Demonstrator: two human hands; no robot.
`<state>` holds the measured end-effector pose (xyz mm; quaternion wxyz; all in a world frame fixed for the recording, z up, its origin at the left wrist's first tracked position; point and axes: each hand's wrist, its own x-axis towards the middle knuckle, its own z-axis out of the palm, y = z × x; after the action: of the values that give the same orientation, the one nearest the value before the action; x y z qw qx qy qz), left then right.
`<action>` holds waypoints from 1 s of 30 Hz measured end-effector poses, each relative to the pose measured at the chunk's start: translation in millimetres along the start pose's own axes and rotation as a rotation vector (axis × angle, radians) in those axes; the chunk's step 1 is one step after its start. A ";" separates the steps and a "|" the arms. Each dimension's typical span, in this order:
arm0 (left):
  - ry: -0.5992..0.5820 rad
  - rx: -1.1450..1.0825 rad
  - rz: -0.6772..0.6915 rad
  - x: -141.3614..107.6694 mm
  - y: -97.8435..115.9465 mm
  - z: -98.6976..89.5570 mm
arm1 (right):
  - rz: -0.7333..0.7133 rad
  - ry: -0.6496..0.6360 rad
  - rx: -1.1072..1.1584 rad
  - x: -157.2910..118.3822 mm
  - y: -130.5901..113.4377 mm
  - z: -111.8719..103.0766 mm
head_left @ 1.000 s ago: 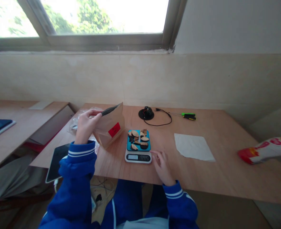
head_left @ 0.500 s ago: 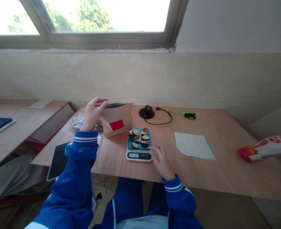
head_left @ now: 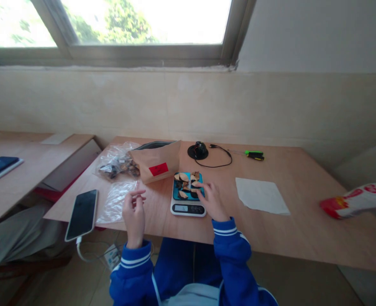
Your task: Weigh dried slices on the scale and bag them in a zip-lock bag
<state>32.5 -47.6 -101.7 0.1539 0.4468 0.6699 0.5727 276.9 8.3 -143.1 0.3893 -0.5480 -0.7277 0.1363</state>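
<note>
My left hand (head_left: 134,216) is half open with its fingers loosely curled, has hold of nothing I can see, and hangs to the left of the scale (head_left: 188,214), near its front edge. My right hand (head_left: 214,199) reaches over the right side of the scale, thumb and forefinger a little bent at the dried slices (head_left: 183,194); I cannot tell whether the fingertips grip one or only touch it. The slices, pale with dark rinds, lie scattered across the scale's blue platform. Its display is lit, but the digits are too blurred for me to read.

Just behind the scale, on its left, the brown paper bag (head_left: 141,165) stands with its mouth open and a red label facing me. Farther left of the scale are a clear plastic bag (head_left: 118,163) of dark pieces, a flat sheet of clear plastic (head_left: 116,199) and a phone (head_left: 82,213) with a white cable (head_left: 79,243) plugged in. Behind the scale sits a black round-based device (head_left: 199,151), with screwdrivers (head_left: 254,156) beyond to its right. Right of the scale lie a white paper (head_left: 260,196) and, well apart, a red-and-white packet (head_left: 350,202).
</note>
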 end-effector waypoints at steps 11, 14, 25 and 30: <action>-0.191 -0.016 0.047 -11.4 -5.1 6.9 | 0.064 0.059 -0.130 -18.8 8.3 15.1; -0.186 -0.018 0.072 -9.6 1.4 8.6 | 0.075 0.063 -0.120 -18.2 10.4 9.7; -0.117 0.201 0.627 67.7 66.7 32.2 | -0.139 0.169 0.271 57.9 -88.3 -61.0; -0.101 0.183 0.639 79.5 56.9 44.5 | -0.339 0.013 0.489 127.9 -129.1 -50.2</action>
<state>44.5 38.8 -39.1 -0.0411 0.6742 0.5358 0.5067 211.2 65.6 24.0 0.5315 -0.3093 -0.7520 0.2373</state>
